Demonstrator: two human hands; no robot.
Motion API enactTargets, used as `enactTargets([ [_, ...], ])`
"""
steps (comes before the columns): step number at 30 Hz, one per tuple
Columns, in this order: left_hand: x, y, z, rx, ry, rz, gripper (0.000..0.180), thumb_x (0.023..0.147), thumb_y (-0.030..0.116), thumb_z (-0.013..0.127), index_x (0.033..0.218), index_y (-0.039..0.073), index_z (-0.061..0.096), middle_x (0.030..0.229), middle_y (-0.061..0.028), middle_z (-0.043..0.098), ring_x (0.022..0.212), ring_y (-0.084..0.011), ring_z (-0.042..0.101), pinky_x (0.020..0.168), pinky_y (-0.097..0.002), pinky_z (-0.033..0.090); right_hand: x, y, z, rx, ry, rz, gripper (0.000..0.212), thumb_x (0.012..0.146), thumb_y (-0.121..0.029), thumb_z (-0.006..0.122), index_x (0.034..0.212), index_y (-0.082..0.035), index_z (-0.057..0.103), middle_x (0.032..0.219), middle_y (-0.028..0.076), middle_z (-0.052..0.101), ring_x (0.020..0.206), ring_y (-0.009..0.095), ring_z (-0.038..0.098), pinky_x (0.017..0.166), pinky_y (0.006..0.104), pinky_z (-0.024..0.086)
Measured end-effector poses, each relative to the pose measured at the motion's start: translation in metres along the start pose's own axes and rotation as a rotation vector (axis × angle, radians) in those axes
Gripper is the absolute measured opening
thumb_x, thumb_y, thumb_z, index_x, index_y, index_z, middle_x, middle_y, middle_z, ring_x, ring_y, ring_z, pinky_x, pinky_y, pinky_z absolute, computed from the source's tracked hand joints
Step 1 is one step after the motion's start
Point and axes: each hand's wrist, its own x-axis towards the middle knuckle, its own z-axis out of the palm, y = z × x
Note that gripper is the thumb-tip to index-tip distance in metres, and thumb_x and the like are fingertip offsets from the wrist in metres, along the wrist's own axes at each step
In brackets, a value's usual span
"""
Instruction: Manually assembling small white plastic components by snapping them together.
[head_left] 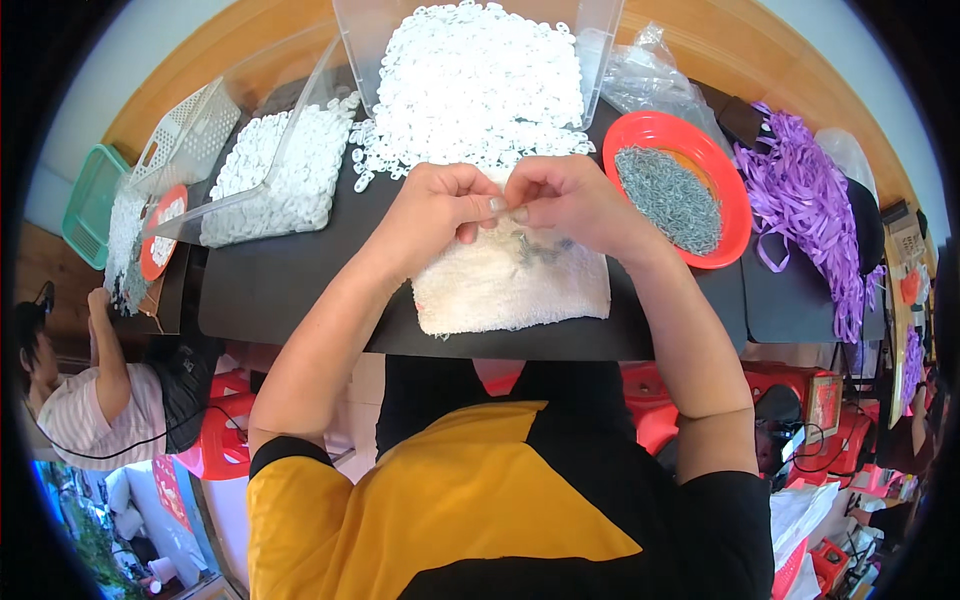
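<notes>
My left hand (442, 208) and my right hand (568, 203) meet over a folded off-white cloth (500, 295) with grey smudges. Thumb and fingers are pinched together on both hands, their tips nearly touching. Whatever lies between them is too small to make out. Just beyond my fingers, small white oval plastic pieces (475, 75) spill from a clear bin (603, 50) onto the dark table. To the right of my right hand, a red plate (738, 200) holds a heap of small grey metal pieces (668, 200).
Left stands a clear bin (240, 232) of white pieces, with a white basket (190, 135) and a green basket (88, 215) beyond. Purple ribbons (800, 200) lie at right, near a clear plastic bag (660, 80). Another person (110, 400) sits at far left.
</notes>
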Motion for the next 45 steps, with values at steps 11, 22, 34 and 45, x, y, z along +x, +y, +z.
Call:
enactTargets([
  [11, 0.002, -0.014, 0.002, -0.457, -0.123, -0.069, 0.009, 0.087, 0.005, 0.064, 0.088, -0.004, 0.064, 0.071, -0.0096, 0.064, 0.051, -0.0097, 0.054, 0.039, -0.0201, 0.036, 0.001, -0.004, -0.001, 0.202, 0.037, 0.010, 0.008, 0.082, 0.003, 0.061, 0.089, -0.002, 0.062, 0.077, 0.000, 0.060, 0.068, 0.007, 0.055, 0.061, 0.0217, 0.045],
  [22, 0.000, -0.025, 0.009, -0.307, 0.059, 0.148, 0.002, 0.085, 0.001, 0.064, 0.084, -0.001, 0.062, 0.071, -0.0031, 0.060, 0.054, -0.0063, 0.052, 0.047, -0.0191, 0.035, 0.000, -0.007, 0.005, 0.011, 0.076, 0.004, 0.007, 0.084, -0.003, 0.058, 0.090, 0.000, 0.061, 0.071, 0.000, 0.058, 0.063, 0.007, 0.052, 0.057, 0.0228, 0.043],
  [34, 0.000, -0.015, 0.006, -0.155, 0.287, 0.253, 0.003, 0.084, 0.002, 0.066, 0.086, 0.001, 0.067, 0.070, 0.0007, 0.060, 0.057, -0.0042, 0.051, 0.049, -0.0180, 0.035, 0.000, -0.010, 0.008, 0.154, 0.193, 0.022, 0.007, 0.084, -0.006, 0.060, 0.088, 0.000, 0.062, 0.069, 0.000, 0.056, 0.064, 0.006, 0.053, 0.055, 0.0234, 0.043],
  [45, 0.005, -0.027, -0.008, 0.617, 0.200, 0.324, 0.010, 0.076, 0.004, 0.071, 0.082, 0.000, 0.064, 0.075, -0.0060, 0.057, 0.068, -0.0168, 0.058, 0.062, -0.0306, 0.045, 0.005, 0.010, 0.015, -0.978, 0.147, -0.210, 0.006, 0.082, -0.014, 0.060, 0.082, -0.008, 0.060, 0.084, 0.009, 0.062, 0.076, 0.030, 0.062, 0.068, 0.0408, 0.049],
])
